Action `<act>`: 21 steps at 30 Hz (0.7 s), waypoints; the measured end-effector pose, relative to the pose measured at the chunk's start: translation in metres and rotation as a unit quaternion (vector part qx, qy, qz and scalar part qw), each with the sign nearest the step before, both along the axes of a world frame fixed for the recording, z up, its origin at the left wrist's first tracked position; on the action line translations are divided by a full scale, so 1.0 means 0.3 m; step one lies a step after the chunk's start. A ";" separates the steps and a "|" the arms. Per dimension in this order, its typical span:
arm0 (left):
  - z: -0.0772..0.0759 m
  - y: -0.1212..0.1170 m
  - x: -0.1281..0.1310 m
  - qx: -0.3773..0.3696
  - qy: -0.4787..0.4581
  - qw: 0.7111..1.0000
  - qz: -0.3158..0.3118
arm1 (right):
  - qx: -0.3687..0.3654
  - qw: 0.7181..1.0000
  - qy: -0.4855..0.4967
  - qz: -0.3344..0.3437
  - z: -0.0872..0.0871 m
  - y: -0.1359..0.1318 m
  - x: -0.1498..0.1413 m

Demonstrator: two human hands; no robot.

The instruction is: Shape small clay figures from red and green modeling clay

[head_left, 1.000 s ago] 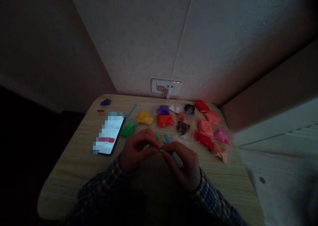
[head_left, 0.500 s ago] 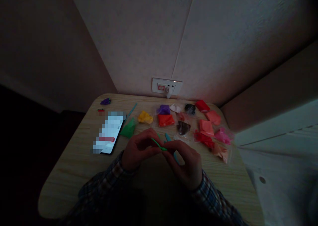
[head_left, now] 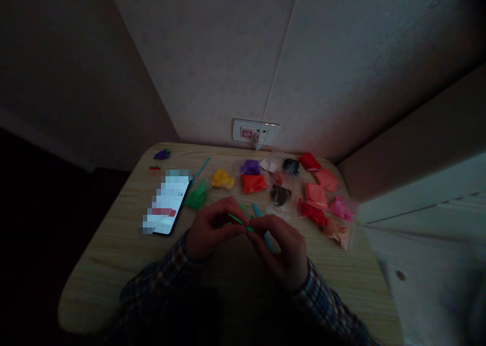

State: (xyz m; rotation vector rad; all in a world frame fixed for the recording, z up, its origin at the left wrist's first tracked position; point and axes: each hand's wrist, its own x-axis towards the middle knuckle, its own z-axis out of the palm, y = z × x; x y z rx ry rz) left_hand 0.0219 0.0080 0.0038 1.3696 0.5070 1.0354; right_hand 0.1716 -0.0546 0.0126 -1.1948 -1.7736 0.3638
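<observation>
Between my two hands, above the middle of the table, is a thin strip of bright green clay (head_left: 238, 220). My left hand (head_left: 213, 228) pinches it between thumb and fingers. From the other side my right hand (head_left: 284, 247) pinches the strip's right end, its fingertips almost touching the left ones. Under and behind my right hand lies a blue modelling tool (head_left: 257, 210), partly hidden. A small piece of lighter green (head_left: 242, 207) shows just beyond my left fingers. The green clay in a clear bag (head_left: 196, 196) lies beyond my left hand.
A lit phone (head_left: 169, 204) lies at left, near a small purple grape-like figure (head_left: 162, 154) and a small red piece (head_left: 154, 168). A thin blue stick (head_left: 203, 166) rests behind. Bagged clay, yellow (head_left: 222, 179), orange-red (head_left: 253, 184), brown (head_left: 280, 196) and pink (head_left: 315, 195), spreads rightward. A wall socket (head_left: 255, 131) is behind.
The green strip has straightened and tilted slightly between my fingers. Both hands stay nearly in place, still pinching it.
</observation>
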 end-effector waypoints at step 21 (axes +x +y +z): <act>0.013 0.004 -0.002 -0.005 0.015 0.999 0.039 | -0.011 1.000 -0.008 -0.007 -0.001 -0.002 0.001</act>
